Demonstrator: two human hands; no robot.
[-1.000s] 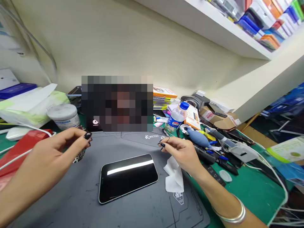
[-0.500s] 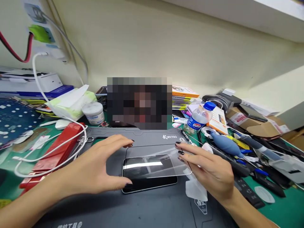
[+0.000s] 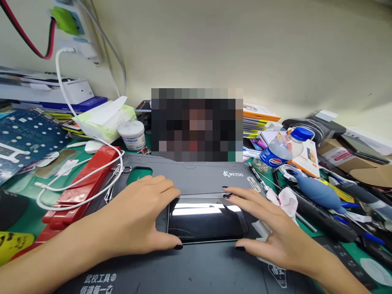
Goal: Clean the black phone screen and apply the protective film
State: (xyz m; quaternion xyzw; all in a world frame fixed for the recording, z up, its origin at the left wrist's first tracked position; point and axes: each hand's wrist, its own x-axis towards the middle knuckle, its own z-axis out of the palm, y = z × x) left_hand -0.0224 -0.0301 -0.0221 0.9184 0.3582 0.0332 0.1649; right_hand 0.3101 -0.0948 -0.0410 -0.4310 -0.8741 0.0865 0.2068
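A black smartphone (image 3: pixel 205 223) lies flat on the grey work mat, its glossy face reflecting a bright light. A clear glass sheet (image 3: pixel 246 228) rests over it, its rounded right edge showing near the phone's right end. My left hand (image 3: pixel 147 216) spans the left end, thumb along the near edge and fingers at the far edge. At the right end my right hand (image 3: pixel 269 228) spans the phone likewise, its dark-nailed fingertips at the far edge and thumb by the near edge. Whether the right thumb presses firmly is hard to tell. Crumpled white film (image 3: pixel 261 229) lies partly under my right hand.
The mat (image 3: pixel 196 269) covers the green table. Left are a red tool (image 3: pixel 81 183), a white cable (image 3: pixel 38 200) and a paste jar (image 3: pixel 131 134). Right stand a Pepsi bottle (image 3: pixel 278 151), a blue air blower (image 3: pixel 318 192) and cluttered tools. A blurred block (image 3: pixel 196 126) hides the back centre.
The glass sheet, held tilted over the phone by my right hand, now lies down on it. My left hand has closed in on the phone's left end. The view has shifted slightly.
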